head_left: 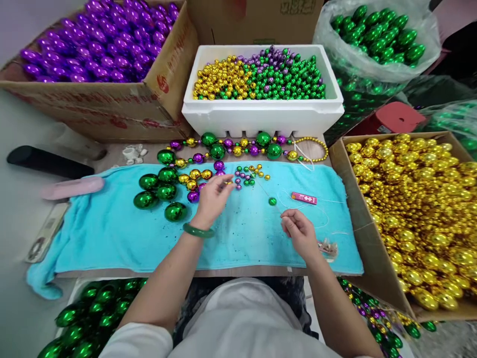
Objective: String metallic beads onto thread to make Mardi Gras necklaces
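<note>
My left hand [213, 199], with a green bangle [198, 230] at its wrist, pinches what looks like a small gold bead [228, 183] over the blue towel [246, 243]. Just beyond its fingertips lie small green, purple and gold beads [246, 176]. To its left are large green beads [166, 191] and mid-sized gold beads [195, 174]; purple ones are partly hidden behind the hand. My right hand [299, 229] is closed on a thin clear string [278, 209]. One green bead [272, 201] is on that string, a short way from the fingers.
A finished-looking bead strand [236, 149] lies along the towel's far edge. Behind it stands a white foam box [263, 113] of small beads. Cartons of purple beads [164, 74] and gold beads [387, 258] flank the table. A pink labelled piece [304, 198] rests near the loose string.
</note>
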Motion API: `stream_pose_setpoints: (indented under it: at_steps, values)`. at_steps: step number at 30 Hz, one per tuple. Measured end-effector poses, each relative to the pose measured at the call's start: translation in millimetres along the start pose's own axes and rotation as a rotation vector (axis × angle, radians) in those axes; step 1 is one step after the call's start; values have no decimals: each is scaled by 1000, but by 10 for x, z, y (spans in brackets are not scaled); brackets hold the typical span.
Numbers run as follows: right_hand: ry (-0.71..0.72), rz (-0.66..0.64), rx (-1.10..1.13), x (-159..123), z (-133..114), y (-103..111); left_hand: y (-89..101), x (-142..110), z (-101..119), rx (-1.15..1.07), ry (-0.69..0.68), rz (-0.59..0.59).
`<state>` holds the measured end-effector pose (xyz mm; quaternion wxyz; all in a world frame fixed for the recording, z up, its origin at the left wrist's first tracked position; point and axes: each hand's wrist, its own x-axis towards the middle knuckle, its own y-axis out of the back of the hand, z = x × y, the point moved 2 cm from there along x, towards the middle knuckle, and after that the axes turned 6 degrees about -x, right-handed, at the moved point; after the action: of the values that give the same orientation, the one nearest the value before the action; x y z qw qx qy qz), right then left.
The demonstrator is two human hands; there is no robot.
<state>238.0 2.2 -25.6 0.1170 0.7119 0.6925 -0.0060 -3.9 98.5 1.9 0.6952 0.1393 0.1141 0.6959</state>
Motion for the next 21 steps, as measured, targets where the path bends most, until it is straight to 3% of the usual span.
stream_pose_setpoints:
  at_steps: [2, 6, 12, 21]
  values:
    - [-2, 25, 23, 5, 8, 19, 88, 112, -58, 401, -107, 87]
    - [-1, 46, 25, 5, 2, 54, 137, 244, -123, 823, -130, -33]
    - [-9, 62, 22, 22, 13, 55, 79, 300, -133, 928, -152, -104]
    - [28, 58, -25, 55, 49, 40, 101, 618, -234, 936, -41, -277]
